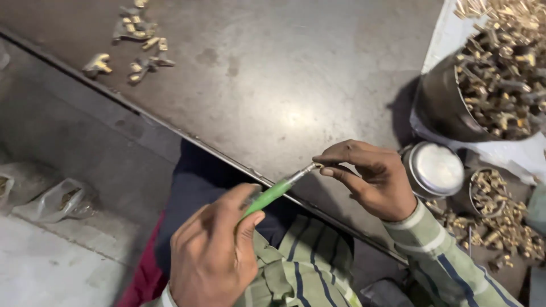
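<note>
Dark metal workbench (pixel 267 85) at frame centre: the left hand (pixel 213 256) grips a green-handled screwdriver (pixel 272 194) in closed fingers, its tip steadied against a small brass fitting (pixel 317 166) pinched by the right hand (pixel 372 179), beside a brass-filled bucket (pixel 449 108) at upper right.

The person wears a pale green shirt (pixel 310 267) with cream and navy stripes, cuffs banded cream.

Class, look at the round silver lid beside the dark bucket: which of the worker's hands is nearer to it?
Right. The right hand pinches the tool tip just beside the round silver lid; the left hand, gripping the green-handled tool, sits farther off on the opposite side.
</note>
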